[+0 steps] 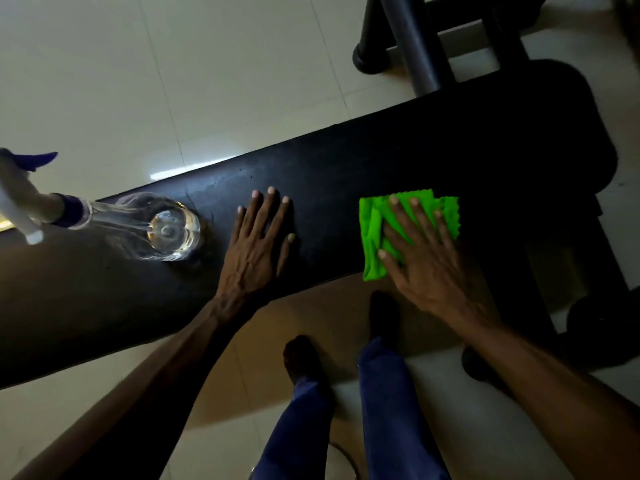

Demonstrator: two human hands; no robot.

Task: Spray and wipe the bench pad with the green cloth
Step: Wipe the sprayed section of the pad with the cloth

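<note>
The black bench pad (pixel 346 161) runs across the view from lower left to upper right. A folded green cloth (pixel 372 230) lies on it near the front edge, and my right hand (pixel 422 251) presses flat on the cloth with fingers spread. My left hand (pixel 259 240) rests flat on the bare pad to the left of the cloth, fingers apart, holding nothing. A clear spray bottle (pixel 152 226) with a white and blue trigger head stands on the pad further left, apart from both hands.
Pale floor tiles (pixel 138 81) lie beyond the bench. Black frame tubes and a foot (pixel 408 36) rise at the top right, and dark frame parts (pixel 595 306) sit at the right. My legs in blue trousers and bare feet (pixel 381 393) stand before the bench.
</note>
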